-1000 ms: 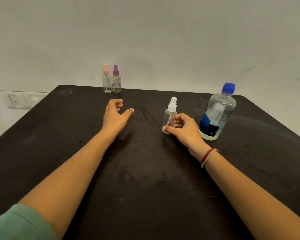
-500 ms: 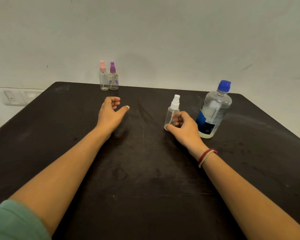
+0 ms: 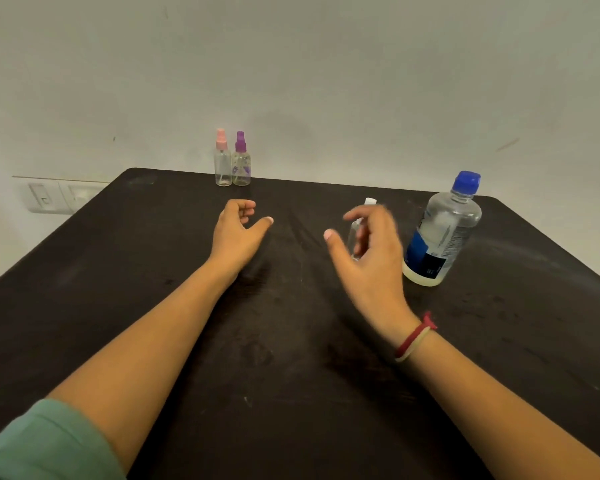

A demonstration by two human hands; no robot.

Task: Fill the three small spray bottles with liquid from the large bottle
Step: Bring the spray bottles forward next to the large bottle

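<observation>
Behind the right hand: a white-capped spray bottle point(image 3: 355, 233) is mostly hidden; only cap and a sliver are seen.
Right hand point(image 3: 371, 258): blurred, grip spread, nothing held.
Left hand point(image 3: 236, 233): loosely open, empty.
Far desk point(image 3: 118, 271) edge: pink-capped bottle point(image 3: 222, 161), purple-capped bottle point(image 3: 241, 162), touching.
Right: large bottle point(image 3: 442, 233), capped.
Middle: bare desk.

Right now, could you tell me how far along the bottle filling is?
Nothing looks filled yet. The large bottle is still capped. The right hand is open in front of the white-capped spray bottle, not gripping it. The pink and purple spray bottles wait capped by the wall.
</observation>
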